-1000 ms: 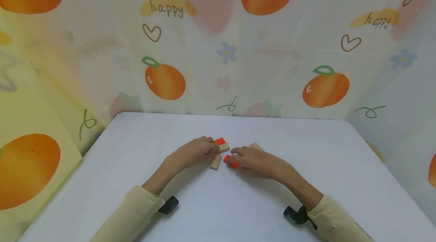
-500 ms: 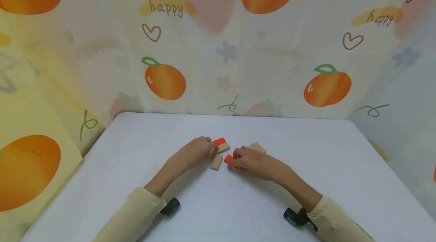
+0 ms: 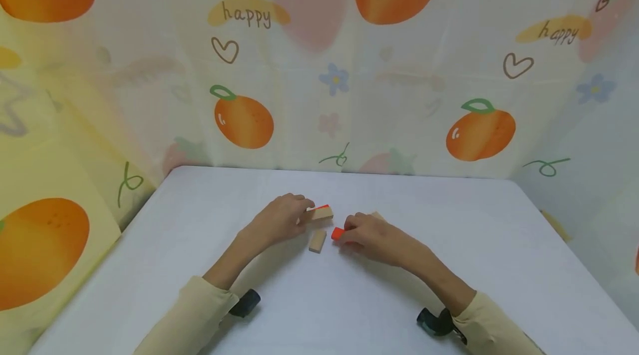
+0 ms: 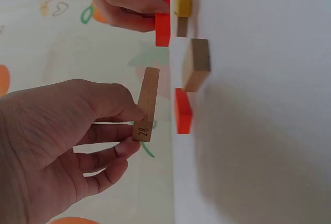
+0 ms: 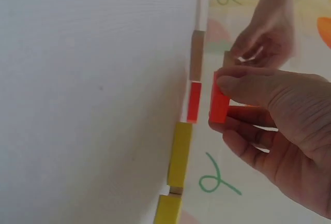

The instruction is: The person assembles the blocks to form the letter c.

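- Lifted since the earlier frame: both blocks we hold, now off the table [image 3: 449, 244].
- Our left hand [image 3: 279, 221] pinches a plain block [image 4: 147, 102] marked 28.
- Our right hand [image 3: 369, 233] pinches a red block [image 5: 219, 100].
- Another plain block [image 3: 317, 241] lies between them.

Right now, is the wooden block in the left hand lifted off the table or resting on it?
Lifted. The left hand pinches the wooden block by its end, with a clear gap between it and the table.

light: bright, even, soft | shadows: we see faint ones under the arms on the surface [image 3: 399, 299] | blur: far hand [image 5: 266, 40] soft in right wrist view | glare: mild on surface
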The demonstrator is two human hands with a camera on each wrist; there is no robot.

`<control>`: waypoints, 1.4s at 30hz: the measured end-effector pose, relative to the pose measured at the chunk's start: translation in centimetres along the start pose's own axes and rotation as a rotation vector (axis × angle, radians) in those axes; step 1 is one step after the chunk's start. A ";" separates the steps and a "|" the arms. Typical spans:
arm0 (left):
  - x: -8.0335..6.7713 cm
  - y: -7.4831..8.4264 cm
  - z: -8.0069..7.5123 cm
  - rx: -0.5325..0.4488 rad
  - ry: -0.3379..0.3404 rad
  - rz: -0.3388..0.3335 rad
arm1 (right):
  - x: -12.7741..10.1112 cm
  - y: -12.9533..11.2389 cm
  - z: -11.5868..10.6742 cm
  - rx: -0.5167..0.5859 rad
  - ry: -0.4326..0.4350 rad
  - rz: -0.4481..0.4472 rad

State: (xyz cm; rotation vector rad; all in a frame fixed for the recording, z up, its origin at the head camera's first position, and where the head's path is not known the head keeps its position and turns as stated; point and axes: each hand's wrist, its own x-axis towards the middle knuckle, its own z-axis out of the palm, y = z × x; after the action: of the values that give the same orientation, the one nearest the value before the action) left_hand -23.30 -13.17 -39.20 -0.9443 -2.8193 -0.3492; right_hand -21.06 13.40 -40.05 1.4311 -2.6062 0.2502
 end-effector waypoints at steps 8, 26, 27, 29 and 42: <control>-1.5 2.1 -1.4 -0.054 0.083 -0.046 | -0.8 0.9 -1.9 0.082 -0.027 0.074; -7.4 8.2 -0.8 0.001 0.156 -0.102 | -1.6 0.1 -3.4 0.099 0.033 -0.002; -7.5 8.3 -0.5 -0.008 0.138 -0.107 | -1.6 0.0 -3.2 0.102 0.030 -0.009; -7.7 8.5 0.1 -0.021 0.108 -0.116 | -1.4 -0.1 -2.7 0.103 0.026 -0.012; -6.9 8.4 1.1 0.016 -0.198 -0.162 | -1.2 -0.4 -0.9 0.114 -0.058 0.012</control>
State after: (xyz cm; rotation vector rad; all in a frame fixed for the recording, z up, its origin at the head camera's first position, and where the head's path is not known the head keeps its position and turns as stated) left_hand -12.79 -10.37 -40.29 -0.7902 -3.0839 -0.2651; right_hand -20.06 14.37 -39.44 1.4798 -2.6873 0.3696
